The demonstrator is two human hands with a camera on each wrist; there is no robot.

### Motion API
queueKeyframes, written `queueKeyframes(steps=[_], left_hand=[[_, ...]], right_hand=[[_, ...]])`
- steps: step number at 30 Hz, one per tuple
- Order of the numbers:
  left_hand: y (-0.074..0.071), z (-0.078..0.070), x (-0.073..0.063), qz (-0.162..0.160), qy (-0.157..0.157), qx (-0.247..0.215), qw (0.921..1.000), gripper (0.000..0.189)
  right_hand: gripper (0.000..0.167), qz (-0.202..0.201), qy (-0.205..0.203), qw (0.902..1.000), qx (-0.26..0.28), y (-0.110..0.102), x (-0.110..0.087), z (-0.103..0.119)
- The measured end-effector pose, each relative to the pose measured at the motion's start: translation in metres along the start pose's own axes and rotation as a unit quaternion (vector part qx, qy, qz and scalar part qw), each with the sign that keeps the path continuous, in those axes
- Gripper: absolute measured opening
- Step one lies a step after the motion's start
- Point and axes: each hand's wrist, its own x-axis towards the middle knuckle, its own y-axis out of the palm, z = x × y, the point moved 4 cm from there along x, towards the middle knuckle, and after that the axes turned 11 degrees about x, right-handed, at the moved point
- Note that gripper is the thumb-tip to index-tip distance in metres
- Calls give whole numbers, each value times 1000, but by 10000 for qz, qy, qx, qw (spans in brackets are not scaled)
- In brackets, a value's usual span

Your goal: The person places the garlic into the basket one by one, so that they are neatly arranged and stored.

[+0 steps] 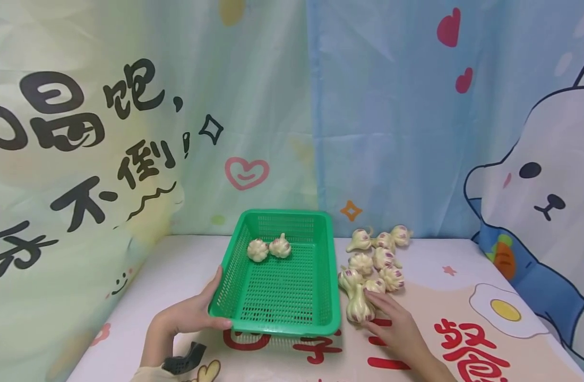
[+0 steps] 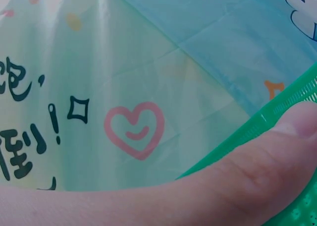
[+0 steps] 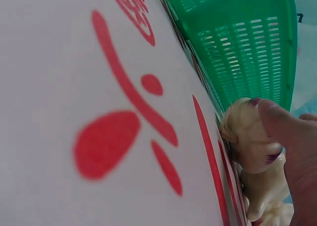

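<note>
A green plastic basket [image 1: 277, 324] with perforated walls stands in the middle of the table, two garlic bulbs [image 1: 280, 246] lying toward its back left. At its front left corner my left hand [image 1: 189, 313] holds the basket, thumb [image 2: 292, 137] over the rim and fingers along the left side. My right hand [image 1: 397, 323] is to the right of the basket, thumb and fingers around the nearest garlic bulb [image 1: 360, 306]. In the right wrist view the thumb presses on that pale, purple-streaked bulb [image 3: 247, 137]. Several more garlic bulbs [image 1: 385, 258] lie in a cluster behind it.
The table [image 1: 435, 260] has a printed cover with red characters and a fried egg picture. A printed cloth curtain [image 1: 387, 132] hangs right behind the table's back edge. A black strap device [image 1: 184, 361] sits on the left wrist.
</note>
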Motion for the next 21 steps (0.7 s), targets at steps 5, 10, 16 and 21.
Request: queueKeyframes(steps=[5, 10, 16, 21], left_hand=[[0, 0, 0, 32, -62, 13, 10000, 123], [0, -2, -2, 34, -43, -11, 10000, 123], [0, -1, -1, 7, 79, -17, 10000, 123], [0, -2, 0, -28, 236, -56, 9997, 123]], right_hand=[[73, 325, 286, 9990, -131, 2, 0, 1], [70, 391, 275, 9986, -222, 3, -2, 3], [66, 365, 55, 9975, -605, 9, -3, 3], [65, 203, -124, 9962, -843, 12, -2, 3]])
